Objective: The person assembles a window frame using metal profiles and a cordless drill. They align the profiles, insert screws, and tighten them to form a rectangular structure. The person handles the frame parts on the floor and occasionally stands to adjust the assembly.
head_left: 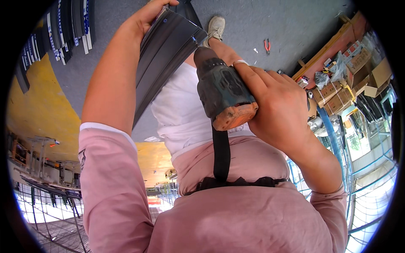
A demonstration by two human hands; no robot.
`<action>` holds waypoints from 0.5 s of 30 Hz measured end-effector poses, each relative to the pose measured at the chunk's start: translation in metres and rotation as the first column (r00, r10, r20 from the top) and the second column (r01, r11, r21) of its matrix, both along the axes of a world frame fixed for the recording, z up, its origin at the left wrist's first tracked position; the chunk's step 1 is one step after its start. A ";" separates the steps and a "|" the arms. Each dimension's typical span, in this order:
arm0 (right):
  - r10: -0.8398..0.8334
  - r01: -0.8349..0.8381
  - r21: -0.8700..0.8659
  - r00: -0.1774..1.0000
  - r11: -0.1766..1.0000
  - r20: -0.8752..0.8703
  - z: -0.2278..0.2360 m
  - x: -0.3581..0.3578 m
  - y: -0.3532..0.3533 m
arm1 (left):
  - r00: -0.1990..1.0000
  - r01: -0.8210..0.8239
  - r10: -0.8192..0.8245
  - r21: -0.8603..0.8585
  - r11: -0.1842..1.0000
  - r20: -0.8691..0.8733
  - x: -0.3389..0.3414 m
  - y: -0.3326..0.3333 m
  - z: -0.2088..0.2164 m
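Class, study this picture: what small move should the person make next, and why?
Probably square the drill to the end of the dark profile before pressing: the right hand holds the drill pointed towards that end, the left hand holds the profile there, and whether the tip touches is unclear.

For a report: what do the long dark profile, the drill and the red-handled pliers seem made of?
Long dark profile: low sheen, straight lengthwise grooves; coated metal or plastic, I can't tell which.
Drill: probably scuffed dark plastic, going by its moulded curves, with a worn orange end.
Pliers: handles look plastic-coated, by their bright even red; too small to judge further.
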State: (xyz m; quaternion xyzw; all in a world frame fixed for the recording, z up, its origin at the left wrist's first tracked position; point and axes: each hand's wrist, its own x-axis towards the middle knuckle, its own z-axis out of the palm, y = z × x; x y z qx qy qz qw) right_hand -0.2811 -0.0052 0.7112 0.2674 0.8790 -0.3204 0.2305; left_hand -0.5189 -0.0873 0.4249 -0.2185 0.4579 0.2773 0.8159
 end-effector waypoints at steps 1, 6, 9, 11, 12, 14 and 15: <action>0.008 -0.008 0.010 1.000 1.000 -0.007 -0.001 0.001 0.000 | 1.000 0.007 -0.007 0.007 1.000 0.012 -0.001 -0.001 -0.004; 0.072 -0.072 0.034 0.997 0.997 0.005 -0.004 -0.003 0.000 | 1.000 0.027 -0.027 -0.017 0.999 -0.006 0.001 0.001 -0.003; 0.094 -0.097 0.048 0.994 0.994 0.060 -0.002 -0.014 -0.001 | 0.997 0.032 -0.030 0.029 0.999 -0.072 -0.002 -0.003 -0.017; 0.098 -0.104 0.063 0.991 0.993 0.087 -0.001 -0.020 0.000 | 0.997 0.052 -0.050 0.030 0.998 -0.058 -0.001 -0.006 -0.019; 0.100 -0.106 0.071 0.991 0.992 0.094 -0.001 -0.022 0.000 | 0.997 0.060 -0.059 0.030 0.998 -0.053 -0.003 -0.006 -0.014; 0.086 -0.093 0.066 0.991 0.993 0.104 -0.002 -0.025 0.002 | 0.994 0.108 -0.110 0.077 0.991 0.020 -0.004 -0.004 -0.004; 0.073 -0.079 0.056 0.992 0.995 0.107 -0.003 -0.024 0.002 | 0.989 0.129 -0.135 0.103 0.986 0.052 -0.004 -0.002 0.002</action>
